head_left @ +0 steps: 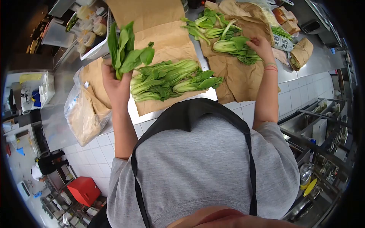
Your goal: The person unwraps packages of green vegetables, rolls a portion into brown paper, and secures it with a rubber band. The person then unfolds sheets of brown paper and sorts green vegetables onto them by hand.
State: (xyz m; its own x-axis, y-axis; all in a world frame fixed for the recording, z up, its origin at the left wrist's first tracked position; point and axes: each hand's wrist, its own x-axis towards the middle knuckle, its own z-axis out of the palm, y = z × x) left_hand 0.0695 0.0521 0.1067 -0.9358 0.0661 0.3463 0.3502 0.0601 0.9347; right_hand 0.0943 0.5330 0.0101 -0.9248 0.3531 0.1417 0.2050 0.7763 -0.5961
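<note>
My left hand [117, 83] is closed around the lower end of a bunch of leafy greens [127, 49], held upright above the left edge of the brown paper [163, 38]. Below and to its right, a pile of bok choy [167, 79] lies on that paper. Over the right-hand brown paper [234, 81], my right hand [260, 47] has its fingers bent together at the right side of a bok choy bunch [230, 45]; what they grip is too small to make out. More loose greens [209, 24] lie behind that bunch.
A plastic bag with brown paper [89, 114] lies at the left. A basket of containers [91, 32] stands at the back left. At the right are a paper-wrapped bundle [302, 53] and bread [286, 19]. Another person [45, 165] is far off at the lower left.
</note>
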